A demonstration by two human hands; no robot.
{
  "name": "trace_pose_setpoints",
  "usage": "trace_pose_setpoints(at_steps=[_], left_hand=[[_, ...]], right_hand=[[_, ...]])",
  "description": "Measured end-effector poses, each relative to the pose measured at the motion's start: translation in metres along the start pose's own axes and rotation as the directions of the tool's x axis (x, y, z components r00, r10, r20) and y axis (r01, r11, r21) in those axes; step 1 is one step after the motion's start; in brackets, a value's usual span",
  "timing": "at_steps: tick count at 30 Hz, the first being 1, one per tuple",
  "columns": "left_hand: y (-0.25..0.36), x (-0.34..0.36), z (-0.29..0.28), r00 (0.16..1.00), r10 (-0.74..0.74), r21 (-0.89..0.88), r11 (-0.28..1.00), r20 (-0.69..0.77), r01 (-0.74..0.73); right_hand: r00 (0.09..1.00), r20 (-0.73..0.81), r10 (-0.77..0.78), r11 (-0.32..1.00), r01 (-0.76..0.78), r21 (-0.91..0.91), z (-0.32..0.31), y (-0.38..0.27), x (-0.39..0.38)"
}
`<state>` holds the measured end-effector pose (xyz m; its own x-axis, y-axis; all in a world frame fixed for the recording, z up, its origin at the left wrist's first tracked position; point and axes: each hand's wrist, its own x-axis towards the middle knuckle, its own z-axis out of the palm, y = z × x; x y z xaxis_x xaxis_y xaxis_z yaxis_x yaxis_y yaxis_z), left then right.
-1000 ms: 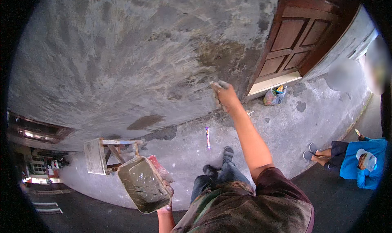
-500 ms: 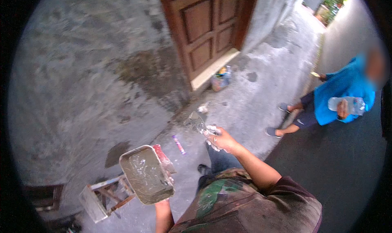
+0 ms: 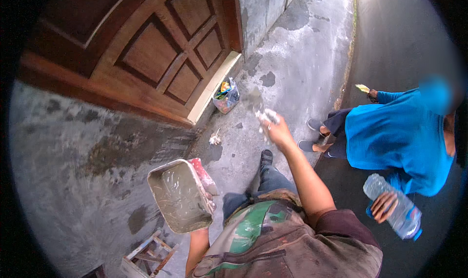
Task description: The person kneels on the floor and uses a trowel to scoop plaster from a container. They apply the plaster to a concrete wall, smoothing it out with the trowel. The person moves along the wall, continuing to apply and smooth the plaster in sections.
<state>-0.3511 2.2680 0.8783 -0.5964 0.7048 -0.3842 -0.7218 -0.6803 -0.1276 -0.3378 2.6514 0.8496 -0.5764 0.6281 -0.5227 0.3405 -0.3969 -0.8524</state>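
My left hand (image 3: pixel 210 198) supports a rectangular pale tub (image 3: pixel 155 200) from beneath and along its right side; most of the hand is hidden by it. Grey wet paste coats the tub's inside. Between the hand and the tub's edge is a red and whitish packet or cloth (image 3: pixel 202 174). My right hand (image 3: pixel 275 128), smeared with white, is closed around a trowel, whose grey blade (image 3: pixel 252 100) points away from me and is blurred by motion. The trowel is well apart from the tub.
A brown panelled door (image 3: pixel 151 51) stands ahead left in a rough grey wall (image 3: pixel 53 180). By its sill sits a plastic bag of rubbish (image 3: pixel 226 96). A wooden stool (image 3: pixel 148 256) is at lower left. On the right, a person in blue (image 3: pixel 385 139) holds a large water bottle (image 3: pixel 397 207).
My view has swung left and forward, bringing more of the door in. The trowel has moved farther from the tub. The person in blue appears nearer, bottle lowered.
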Motion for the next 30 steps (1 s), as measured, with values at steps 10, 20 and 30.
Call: trace_pose_setpoints(at_steps=[10,20,30], left_hand=[[-0.011,0.166,0.073,0.984,-0.05,-0.054,0.998,-0.171,0.041],[0.025,0.364,0.153,0.992,-0.083,0.303,0.947,-0.09,0.107],[-0.076,0.528,0.206,0.987,0.158,0.386,0.91,0.006,-0.148]], right_hand=[[0.993,-0.029,0.112,0.988,-0.108,0.115,-0.051,-0.103,0.153],[0.985,0.023,0.171,0.975,-0.173,0.142,-0.03,-0.128,0.284],[0.906,0.274,-0.324,0.932,0.355,-0.071,-0.068,-0.256,0.353]])
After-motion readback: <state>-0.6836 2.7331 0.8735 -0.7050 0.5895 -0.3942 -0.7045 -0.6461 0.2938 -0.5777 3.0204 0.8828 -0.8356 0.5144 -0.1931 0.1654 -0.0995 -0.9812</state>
